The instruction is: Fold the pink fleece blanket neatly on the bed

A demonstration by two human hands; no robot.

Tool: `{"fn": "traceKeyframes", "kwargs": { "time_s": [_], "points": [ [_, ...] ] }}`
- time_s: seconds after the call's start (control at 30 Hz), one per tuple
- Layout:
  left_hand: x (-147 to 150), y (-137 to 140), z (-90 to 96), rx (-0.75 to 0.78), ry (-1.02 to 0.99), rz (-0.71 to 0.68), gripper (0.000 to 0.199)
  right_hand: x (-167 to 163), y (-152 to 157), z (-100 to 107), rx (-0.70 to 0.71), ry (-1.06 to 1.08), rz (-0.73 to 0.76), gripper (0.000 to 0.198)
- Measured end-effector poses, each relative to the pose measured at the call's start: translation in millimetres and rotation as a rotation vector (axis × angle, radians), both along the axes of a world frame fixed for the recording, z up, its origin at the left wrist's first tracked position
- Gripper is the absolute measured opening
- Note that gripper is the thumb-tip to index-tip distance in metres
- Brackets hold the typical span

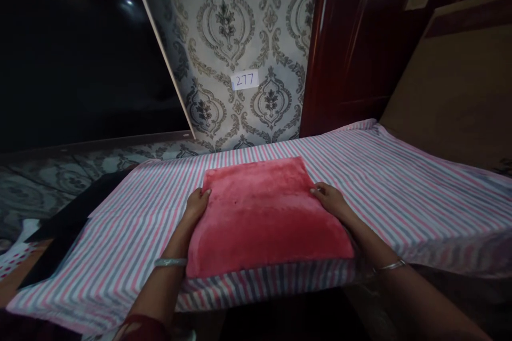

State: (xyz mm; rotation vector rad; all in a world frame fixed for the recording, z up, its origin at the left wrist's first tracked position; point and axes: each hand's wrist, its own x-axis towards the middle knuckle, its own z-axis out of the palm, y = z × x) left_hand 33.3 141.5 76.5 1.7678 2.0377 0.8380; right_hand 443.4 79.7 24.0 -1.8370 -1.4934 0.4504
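Note:
A red plush cloth point(256, 218), roughly rectangular, lies spread over the front part of a table covered by a striped cloth point(360, 170). Its near edge reaches the table's front edge. My left hand point(198, 203) is closed on the red cloth's left side, thumb on top and fingers at or under the edge. On the opposite side my right hand point(330, 198) pinches the right edge between thumb and fingers. The parts of the fingers beneath the cloth are hidden.
A large dark television screen point(80, 53) stands at the left back. Behind the table is a patterned wall with a paper label point(245, 80) reading 277. A big cardboard box point(460, 85) stands at the right, beside a dark red wooden panel point(348, 37).

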Motion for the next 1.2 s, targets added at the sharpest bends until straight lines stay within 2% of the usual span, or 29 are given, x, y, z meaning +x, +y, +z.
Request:
{"fn": "traceKeyframes", "kwargs": {
  "time_s": [0.07,0.13,0.23,0.33,0.47,0.6,0.7,0.77,0.87,0.93,1.2],
  "points": [
    [-2.0,2.0,7.8,0.017,0.029,-0.006,0.032,0.6,1.8,8.5,0.047,-0.038,-0.011,0.027],
    [4.4,5.0,19.6,0.109,0.137,-0.008,0.045,-7.2,7.7,21.7,0.160,-0.128,0.002,0.036],
    [33.3,10.8,35.2,0.253,0.381,-0.162,0.057,-36.9,23.2,43.1,0.267,-0.298,0.149,0.043],
    [71.2,17.9,36.9,0.177,0.499,-0.371,0.059,-73.2,40.6,56.9,0.192,-0.433,0.301,0.054],
    [96.8,26.6,18.1,0.055,0.609,-0.388,0.062,-92.4,55.3,52.7,0.073,-0.557,0.289,0.063],
    [91.2,31.1,2.3,0.077,0.657,-0.369,0.062,-79.2,62.3,33.6,0.032,-0.597,0.235,0.063],
    [81.1,35.3,1.8,0.094,0.674,-0.352,0.061,-70.2,67.0,23.2,0.023,-0.571,0.249,0.064],
    [73.2,40.3,3.4,0.055,0.652,-0.301,0.060,-67.9,69.9,19.2,0.029,-0.548,0.253,0.064],
    [60.4,50.2,2.4,-0.066,0.532,-0.231,0.060,-66.9,73.2,15.5,0.044,-0.518,0.253,0.062],
    [52.6,57.2,-1.7,-0.100,0.459,-0.236,0.061,-66.1,74.8,14.0,0.038,-0.501,0.249,0.061],
    [35.7,73.1,-20.1,-0.017,0.327,-0.217,0.060,-63.4,78.8,17.0,-0.068,-0.428,0.165,0.060]
  ]
}}
